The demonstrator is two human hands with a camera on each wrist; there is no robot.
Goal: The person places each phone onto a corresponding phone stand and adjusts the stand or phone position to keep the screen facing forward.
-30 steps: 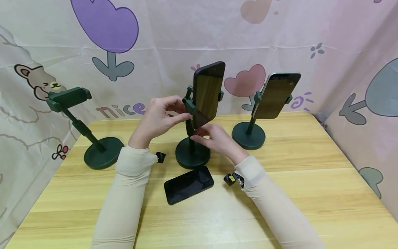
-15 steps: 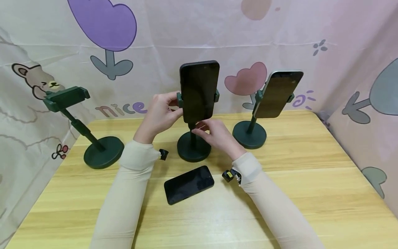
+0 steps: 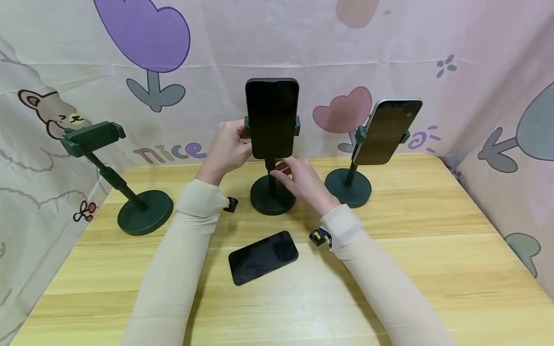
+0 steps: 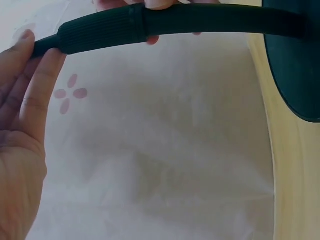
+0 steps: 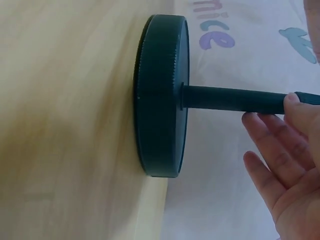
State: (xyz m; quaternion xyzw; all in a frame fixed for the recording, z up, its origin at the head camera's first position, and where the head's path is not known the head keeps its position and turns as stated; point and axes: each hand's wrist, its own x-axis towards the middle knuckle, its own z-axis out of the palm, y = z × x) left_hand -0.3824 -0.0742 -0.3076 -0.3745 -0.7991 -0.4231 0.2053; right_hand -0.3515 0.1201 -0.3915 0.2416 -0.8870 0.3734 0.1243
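Note:
A dark green phone stand (image 3: 272, 199) with a round base stands at the middle of the table, its clamp holding a black phone (image 3: 271, 117) upright, screen towards me. My left hand (image 3: 227, 153) is behind the phone's left side. In the left wrist view its thumb and fingers pinch the thin upper part of the pole (image 4: 100, 31). Lower down, my right hand (image 3: 303, 182) pinches the pole between thumb and fingers, as the right wrist view shows at the pole's lower tube (image 5: 230, 98). In front of the base a second black phone (image 3: 263, 258) lies flat.
To the right stands another green stand (image 3: 348, 187) holding a silver-edged phone (image 3: 386, 132), tilted. On the left is a green stand (image 3: 144, 212) with its clamp (image 3: 93, 138) bare. A printed cloth (image 3: 216, 43) hangs behind the wooden table (image 3: 389, 269).
The middle stand has turned so its phone now faces me squarely, and it has slid away towards the cloth. Both hands have moved back with it. The lying phone has not moved.

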